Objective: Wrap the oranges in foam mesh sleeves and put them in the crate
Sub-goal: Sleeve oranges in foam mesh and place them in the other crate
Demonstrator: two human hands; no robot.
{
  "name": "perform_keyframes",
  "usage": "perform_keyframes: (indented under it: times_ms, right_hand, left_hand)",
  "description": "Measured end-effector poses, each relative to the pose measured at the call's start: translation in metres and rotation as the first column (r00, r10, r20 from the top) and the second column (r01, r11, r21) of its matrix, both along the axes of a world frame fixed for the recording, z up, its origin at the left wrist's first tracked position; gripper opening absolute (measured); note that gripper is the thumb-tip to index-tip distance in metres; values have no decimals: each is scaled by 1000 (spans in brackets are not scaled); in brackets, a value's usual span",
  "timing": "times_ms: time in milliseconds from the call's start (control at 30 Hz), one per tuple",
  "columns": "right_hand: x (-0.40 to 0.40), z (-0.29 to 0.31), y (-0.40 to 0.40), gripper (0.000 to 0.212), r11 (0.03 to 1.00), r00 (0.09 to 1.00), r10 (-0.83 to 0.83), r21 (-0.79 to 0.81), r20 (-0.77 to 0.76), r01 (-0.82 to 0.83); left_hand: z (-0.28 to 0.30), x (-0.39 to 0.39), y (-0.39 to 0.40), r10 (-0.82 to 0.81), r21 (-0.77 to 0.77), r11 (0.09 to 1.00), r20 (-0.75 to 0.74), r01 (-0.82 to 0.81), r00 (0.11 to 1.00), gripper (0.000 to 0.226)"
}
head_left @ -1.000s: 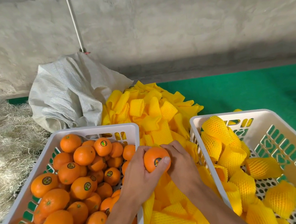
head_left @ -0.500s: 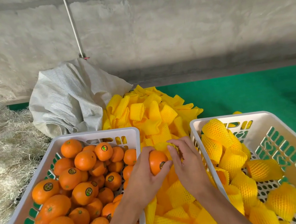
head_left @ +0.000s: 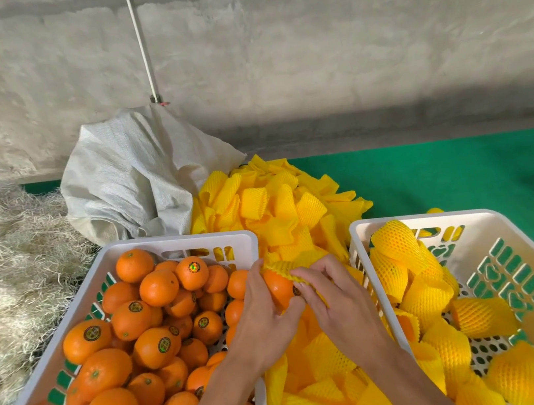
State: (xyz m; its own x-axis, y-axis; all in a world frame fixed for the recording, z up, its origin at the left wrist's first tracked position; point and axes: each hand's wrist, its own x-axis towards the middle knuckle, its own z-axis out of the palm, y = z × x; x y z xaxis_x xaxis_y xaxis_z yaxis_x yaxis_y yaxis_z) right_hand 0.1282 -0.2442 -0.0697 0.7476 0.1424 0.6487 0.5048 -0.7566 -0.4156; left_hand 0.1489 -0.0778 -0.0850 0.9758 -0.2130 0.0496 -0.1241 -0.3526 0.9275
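Before you, the green surface (head_left: 462,173) carries two white crates (head_left: 174,242) (head_left: 434,217), a pile of yellow foam sleeves (head_left: 280,207) between them, a grey sack (head_left: 137,180) and straw (head_left: 3,276).

Before you: bright orange oranges (head_left: 159,288) with green-yellow stickers, yellow diamond-mesh foam sleeves (head_left: 280,210), white crates (head_left: 468,217) with green-showing slots, green mat (head_left: 461,169), grey sack (head_left: 130,177).

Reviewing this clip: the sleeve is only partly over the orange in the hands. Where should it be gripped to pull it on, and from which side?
Pinch the foam mesh sleeve at its open rim, where the right hand already holds it, probably pulling from the far top towards the person. The orange is bare on its near face, and the left hand cups its left side.
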Motion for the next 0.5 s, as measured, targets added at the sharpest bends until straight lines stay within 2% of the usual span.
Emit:
perform_keyframes:
  times_ms: [133, 267, 367, 500]
  right_hand:
    - [3, -3, -4, 28, 994, 999, -7, 110, -37, 11]
    - [2, 0, -10, 26, 998, 1000, 26, 58, 8, -26]
    - [-2, 5, -1, 26, 992, 995, 93, 93, -18, -91]
    - [-6, 5, 9, 23, 991, 992, 126, 53, -30, -124]
  left_hand:
    - [-3, 2, -3, 113, 37, 993, 76, -116, 991, 97]
    - [1, 3, -8, 260, 49, 962, 138, -269, 956, 97]
    - [2, 4, -7, 299, 4, 953, 141, -303, 944, 80]
    - [4, 3, -6, 351, -35, 936, 124, -349, 928, 60]
